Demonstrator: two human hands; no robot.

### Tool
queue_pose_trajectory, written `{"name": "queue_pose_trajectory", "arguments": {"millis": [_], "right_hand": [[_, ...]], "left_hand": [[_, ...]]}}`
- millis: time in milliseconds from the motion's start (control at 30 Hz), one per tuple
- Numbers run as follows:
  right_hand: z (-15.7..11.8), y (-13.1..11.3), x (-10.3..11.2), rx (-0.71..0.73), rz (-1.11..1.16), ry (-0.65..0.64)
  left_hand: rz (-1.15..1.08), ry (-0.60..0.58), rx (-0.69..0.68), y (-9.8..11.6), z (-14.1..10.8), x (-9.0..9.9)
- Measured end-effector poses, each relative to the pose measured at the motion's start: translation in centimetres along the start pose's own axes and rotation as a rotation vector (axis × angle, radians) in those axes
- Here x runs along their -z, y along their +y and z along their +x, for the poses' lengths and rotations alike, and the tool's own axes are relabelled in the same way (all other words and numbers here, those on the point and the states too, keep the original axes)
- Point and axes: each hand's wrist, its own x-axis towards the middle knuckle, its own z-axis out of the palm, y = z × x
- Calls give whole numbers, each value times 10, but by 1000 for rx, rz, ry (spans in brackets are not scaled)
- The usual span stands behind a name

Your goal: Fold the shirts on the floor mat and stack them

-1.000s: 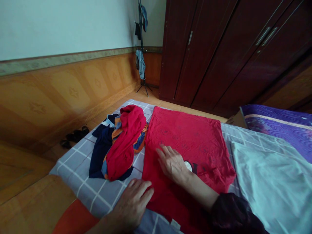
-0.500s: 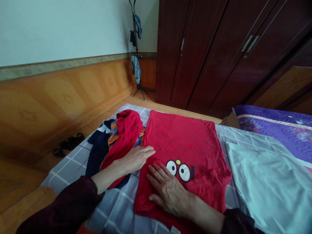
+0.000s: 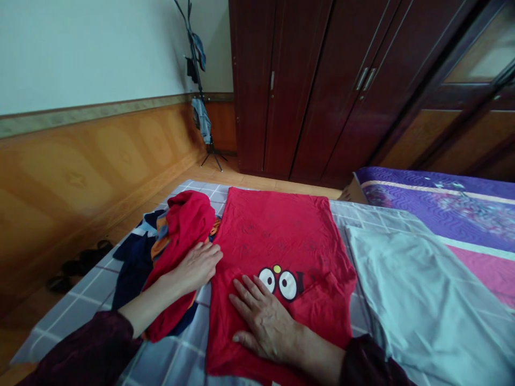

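A red T-shirt (image 3: 277,220), printed with cartoon eyes and a yellow dot, lies spread out in front of me in a folded, roughly rectangular shape. My right hand (image 3: 267,321) rests palm down on it, fingers apart, just left of the printed eyes. At the shirt's left edge is my left hand (image 3: 201,262), its fingers stretched towards the edge and touching it. Under my left wrist is a loose heap with a crumpled red garment (image 3: 189,214) on top of a navy garment (image 3: 134,268) and some orange and blue cloth. The shirt's surface has some wrinkles right of the eyes.
The grey checked bedsheet (image 3: 181,348) lies beneath everything. A pale green folded cloth (image 3: 418,289) is on the right, with a purple bedspread (image 3: 434,198) beyond it. Dark wardrobes (image 3: 281,96) and a coat stand (image 3: 203,107) stand behind. Dark shoes (image 3: 80,262) sit on the floor at left.
My view has turned to the right, so the scene sits further left. My left hand has drawn back slightly to the shirt's left edge; my right hand stays flat on the shirt.
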Motion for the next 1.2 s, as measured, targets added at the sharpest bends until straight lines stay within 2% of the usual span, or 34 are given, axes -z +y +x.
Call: {"name": "queue_pose_trajectory", "arguments": {"millis": [133, 233, 333, 400, 433, 500, 567, 667, 767, 833, 933, 1067, 1200], "right_hand": [[-5, 3, 4, -85, -71, 34], [-28, 8, 19, -254, -197, 120], [-71, 6, 38, -315, -298, 203], [-101, -3, 46, -297, -308, 212], [-113, -11, 48, -291, -288, 199], [-128, -27, 45, -291, -228, 154], [-132, -42, 34, -270, -190, 128], [-127, -54, 8, -215, -258, 157], [-128, -53, -12, -171, -398, 259], [-136, -50, -13, -139, -505, 294], [-151, -44, -4, -113, -589, 288], [-166, -39, 1, -200, -443, 361], [-179, -31, -12, -253, -443, 312]], "left_hand": [[19, 7, -2, -4, -2, -18], [55, 47, -31, -3, -17, -15], [-43, 130, -280, 17, -44, 0], [-163, 125, -452, 39, -62, 7], [-209, 107, -496, 50, -70, 8], [-244, 67, -522, 67, -82, 5], [-200, 48, -524, 74, -88, -3], [-67, 64, -522, 72, -92, -14], [17, 42, -550, 66, -98, -17], [48, 38, -571, 64, -102, -17], [31, 96, -557, 63, -106, -16], [-114, 92, -518, 64, -105, -9], [-74, 130, -506, 64, -108, -12]]}}
